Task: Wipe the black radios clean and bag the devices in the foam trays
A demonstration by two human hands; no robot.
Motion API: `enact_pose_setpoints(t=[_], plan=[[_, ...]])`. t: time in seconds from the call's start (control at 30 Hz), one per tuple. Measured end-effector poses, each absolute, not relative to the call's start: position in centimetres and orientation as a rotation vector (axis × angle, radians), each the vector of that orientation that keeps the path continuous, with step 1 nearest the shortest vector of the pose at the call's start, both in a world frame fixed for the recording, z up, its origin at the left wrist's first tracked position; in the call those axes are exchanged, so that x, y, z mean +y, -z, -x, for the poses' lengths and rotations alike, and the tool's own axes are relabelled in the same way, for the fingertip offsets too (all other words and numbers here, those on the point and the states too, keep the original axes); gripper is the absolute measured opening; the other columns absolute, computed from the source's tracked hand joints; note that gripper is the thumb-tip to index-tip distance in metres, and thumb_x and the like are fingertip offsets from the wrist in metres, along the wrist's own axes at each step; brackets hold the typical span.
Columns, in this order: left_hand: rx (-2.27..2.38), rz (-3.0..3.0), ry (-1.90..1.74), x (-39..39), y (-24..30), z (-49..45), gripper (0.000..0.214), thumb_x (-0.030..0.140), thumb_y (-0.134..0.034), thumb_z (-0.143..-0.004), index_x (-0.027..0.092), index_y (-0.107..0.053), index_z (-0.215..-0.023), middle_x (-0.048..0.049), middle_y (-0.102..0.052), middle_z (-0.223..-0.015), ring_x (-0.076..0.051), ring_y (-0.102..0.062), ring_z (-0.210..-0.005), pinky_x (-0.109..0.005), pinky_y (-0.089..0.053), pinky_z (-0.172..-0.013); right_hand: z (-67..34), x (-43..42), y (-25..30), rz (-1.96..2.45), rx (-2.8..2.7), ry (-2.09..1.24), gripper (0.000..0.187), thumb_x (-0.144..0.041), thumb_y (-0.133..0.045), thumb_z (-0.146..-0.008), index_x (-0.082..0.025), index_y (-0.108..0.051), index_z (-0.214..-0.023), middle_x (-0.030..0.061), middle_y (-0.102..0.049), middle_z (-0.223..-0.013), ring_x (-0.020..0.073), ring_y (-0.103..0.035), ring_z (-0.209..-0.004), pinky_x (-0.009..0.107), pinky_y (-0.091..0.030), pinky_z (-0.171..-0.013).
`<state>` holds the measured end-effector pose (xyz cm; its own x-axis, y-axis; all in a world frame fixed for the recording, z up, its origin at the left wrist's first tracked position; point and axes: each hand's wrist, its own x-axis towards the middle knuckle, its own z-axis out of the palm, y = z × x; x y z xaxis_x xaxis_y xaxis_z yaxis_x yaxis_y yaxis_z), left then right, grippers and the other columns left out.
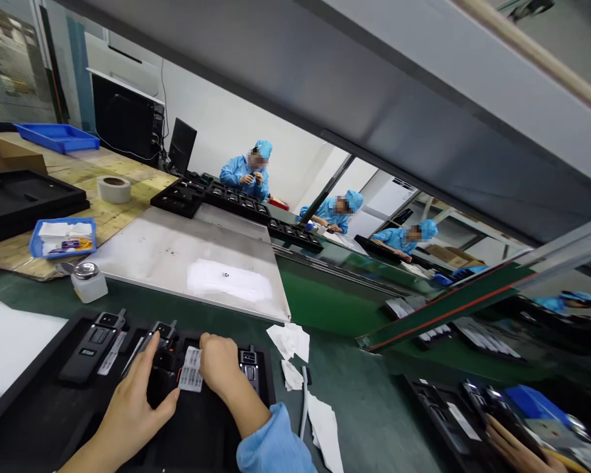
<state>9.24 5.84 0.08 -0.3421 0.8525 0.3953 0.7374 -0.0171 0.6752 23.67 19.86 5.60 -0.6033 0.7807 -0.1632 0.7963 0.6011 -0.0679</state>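
A black foam tray (39,401) lies before me with several black handheld devices set in its slots. My left hand (135,401) rests on the middle device (163,341), fingers stretched along it and the thumb spread to the right. My right hand (220,362) is curled into a loose fist beside it, its fingers pinching a small white label sheet (192,369) against that device. Another device (94,345) sits in the slot to the left, and one more (249,368) peeks out just right of my right hand.
Torn white paper scraps (289,341) lie on the green mat at right. A small capped bottle (88,281), a blue parts bin (63,238), a tape roll (113,188) and a metal plate (187,256) lie beyond. Several co-workers in blue sit along the conveyor; another person's hand (515,450) shows at bottom right.
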Motion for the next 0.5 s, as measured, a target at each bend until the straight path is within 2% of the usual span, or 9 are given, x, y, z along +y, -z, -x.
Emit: enact_pose_setpoints(t=[0.13,0.27,0.4,0.5], plan=[[2.153,-1.661,-1.195,6.3,-0.9,-9.8,0.087,0.038,-0.057,-0.091,0.026,-0.011,-0.163,-0.013,-0.053,-0.147,-0.03,-0.062,-0.127,-0.041,-0.058,-0.095,-24.3,21.1,-5.6,-1.293,2.756,0.158,0.025,-0.005,-0.065,-0.075,-0.016,-0.067,-0.097,0.0105,-0.076,-0.096,0.0263,-0.074,-0.087,0.034,-0.048,-0.076],[2.256,-1.646,-0.915,8.5,-2.4,-11.3,0.088,0.039,-0.054,-0.091,0.019,-0.008,-0.164,-0.0161,-0.058,-0.136,-0.032,-0.071,-0.104,-0.041,-0.058,-0.081,-24.7,20.8,-5.0,-1.368,2.817,0.145,0.02,-0.008,-0.066,-0.078,-0.014,-0.067,-0.098,0.0116,-0.075,-0.093,0.0258,-0.073,-0.084,0.034,-0.048,-0.076],[2.33,-1.746,-0.611,11.5,-3.6,-13.0,0.085,0.045,-0.047,-0.094,0.011,-0.011,-0.163,-0.0205,-0.057,-0.129,-0.03,-0.071,-0.081,-0.041,-0.055,-0.068,-26.9,19.2,-4.6,-1.575,2.893,0.181,0.01,-0.017,-0.063,-0.089,-0.02,-0.067,-0.098,0.0056,-0.074,-0.094,0.0233,-0.071,-0.088,0.032,-0.047,-0.076],[2.353,-1.896,-0.45,13.0,-3.7,-13.9,0.078,0.044,-0.04,-0.098,0.004,-0.014,-0.161,-0.0181,-0.059,-0.113,-0.028,-0.069,-0.074,-0.038,-0.051,-0.061,-30.7,17.1,-4.3,-1.782,2.911,0.188,0.012,-0.017,-0.058,-0.092,-0.022,-0.066,-0.098,0.0026,-0.071,-0.092,0.0195,-0.069,-0.087,0.028,-0.047,-0.075]])
